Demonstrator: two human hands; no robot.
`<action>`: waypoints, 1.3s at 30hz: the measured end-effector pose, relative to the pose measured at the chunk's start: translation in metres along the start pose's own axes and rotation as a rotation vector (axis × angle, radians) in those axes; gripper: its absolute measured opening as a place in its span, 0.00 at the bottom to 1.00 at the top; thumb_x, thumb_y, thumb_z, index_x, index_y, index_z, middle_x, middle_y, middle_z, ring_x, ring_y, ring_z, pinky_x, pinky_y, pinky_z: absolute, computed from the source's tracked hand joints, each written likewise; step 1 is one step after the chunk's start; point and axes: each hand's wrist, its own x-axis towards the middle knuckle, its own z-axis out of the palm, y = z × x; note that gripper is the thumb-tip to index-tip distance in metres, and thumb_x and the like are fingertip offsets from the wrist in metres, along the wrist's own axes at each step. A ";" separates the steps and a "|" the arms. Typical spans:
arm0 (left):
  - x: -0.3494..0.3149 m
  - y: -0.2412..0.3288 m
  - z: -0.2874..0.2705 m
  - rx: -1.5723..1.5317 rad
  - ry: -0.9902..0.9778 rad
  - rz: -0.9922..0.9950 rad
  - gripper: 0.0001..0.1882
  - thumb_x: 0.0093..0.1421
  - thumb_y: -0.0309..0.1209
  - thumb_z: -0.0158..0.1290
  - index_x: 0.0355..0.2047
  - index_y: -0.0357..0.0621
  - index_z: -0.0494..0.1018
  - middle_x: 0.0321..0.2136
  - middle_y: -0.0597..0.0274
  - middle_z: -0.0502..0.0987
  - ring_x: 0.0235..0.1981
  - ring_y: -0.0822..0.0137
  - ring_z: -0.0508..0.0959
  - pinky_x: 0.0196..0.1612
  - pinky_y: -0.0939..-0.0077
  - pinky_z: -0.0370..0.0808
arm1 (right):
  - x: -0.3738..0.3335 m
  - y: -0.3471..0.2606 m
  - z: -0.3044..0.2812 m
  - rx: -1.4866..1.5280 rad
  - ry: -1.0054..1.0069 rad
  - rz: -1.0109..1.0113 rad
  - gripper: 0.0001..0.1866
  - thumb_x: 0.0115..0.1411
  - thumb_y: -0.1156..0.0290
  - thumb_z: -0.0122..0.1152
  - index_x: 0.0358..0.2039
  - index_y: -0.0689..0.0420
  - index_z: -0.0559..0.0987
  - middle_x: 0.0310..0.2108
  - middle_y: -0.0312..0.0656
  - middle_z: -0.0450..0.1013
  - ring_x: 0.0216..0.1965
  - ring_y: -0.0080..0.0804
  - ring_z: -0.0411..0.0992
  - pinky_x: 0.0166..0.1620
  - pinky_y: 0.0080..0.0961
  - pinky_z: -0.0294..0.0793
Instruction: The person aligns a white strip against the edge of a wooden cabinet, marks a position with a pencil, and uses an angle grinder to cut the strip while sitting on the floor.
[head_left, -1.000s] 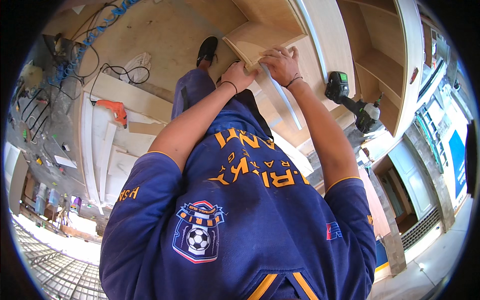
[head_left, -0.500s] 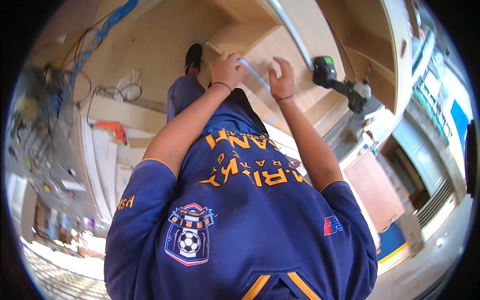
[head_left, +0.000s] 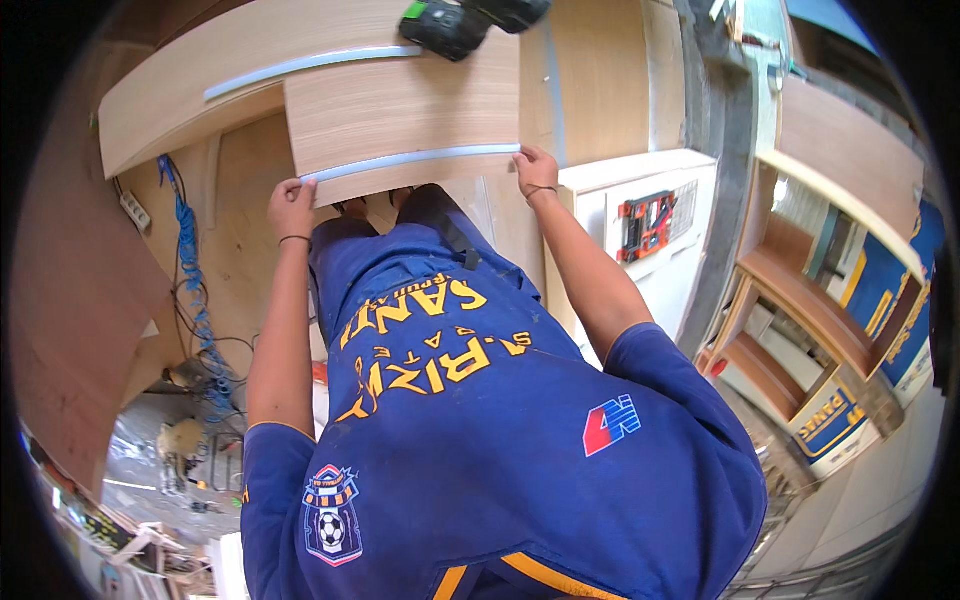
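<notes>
A pale blue-white narrow strip (head_left: 410,157) lies across the near part of a light wood-grain board (head_left: 400,110). At its left end, my left hand (head_left: 291,208) is closed, thumb and fingers pinching at the strip and the board's corner. My right hand (head_left: 535,170) holds the strip's other end, its fingertips closed at the board's right edge. Beyond, a second pale strip (head_left: 310,63) runs along another wood panel (head_left: 190,100). A black cordless power tool (head_left: 445,28) with a green mark rests near that strip's right end, partly cut off by the view.
To the right stands a white cabinet piece (head_left: 590,200) carrying an orange-and-black tool set (head_left: 648,226). A blue coiled hose (head_left: 190,240) and cables hang at left, near a white power strip (head_left: 134,212). Wooden shelf units (head_left: 800,290) stand farther right.
My view has turned, and the wood board now lies straight ahead of me. My hands have moved from close together to wide apart, one at each end of the pale strip.
</notes>
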 end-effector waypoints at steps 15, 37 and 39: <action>0.002 0.005 -0.014 0.005 0.025 -0.019 0.17 0.48 0.38 0.64 0.28 0.40 0.70 0.17 0.78 0.60 0.18 0.84 0.57 0.21 0.90 0.56 | -0.001 -0.014 -0.002 0.227 -0.046 0.035 0.11 0.49 0.62 0.59 0.29 0.56 0.80 0.25 0.44 0.76 0.28 0.35 0.74 0.35 0.28 0.72; 0.010 -0.002 -0.007 0.215 0.156 -0.013 0.26 0.43 0.51 0.64 0.28 0.41 0.72 0.21 0.68 0.69 0.23 0.75 0.66 0.28 0.79 0.66 | 0.017 -0.016 -0.009 0.016 -0.176 -0.111 0.12 0.49 0.60 0.57 0.26 0.55 0.79 0.26 0.48 0.75 0.31 0.45 0.74 0.37 0.35 0.73; 0.009 0.000 -0.006 0.226 0.164 -0.017 0.25 0.43 0.51 0.64 0.28 0.42 0.71 0.21 0.68 0.69 0.22 0.75 0.66 0.28 0.80 0.66 | 0.018 -0.016 -0.010 -0.014 -0.173 -0.127 0.12 0.49 0.60 0.57 0.25 0.55 0.79 0.26 0.48 0.75 0.31 0.46 0.74 0.37 0.36 0.73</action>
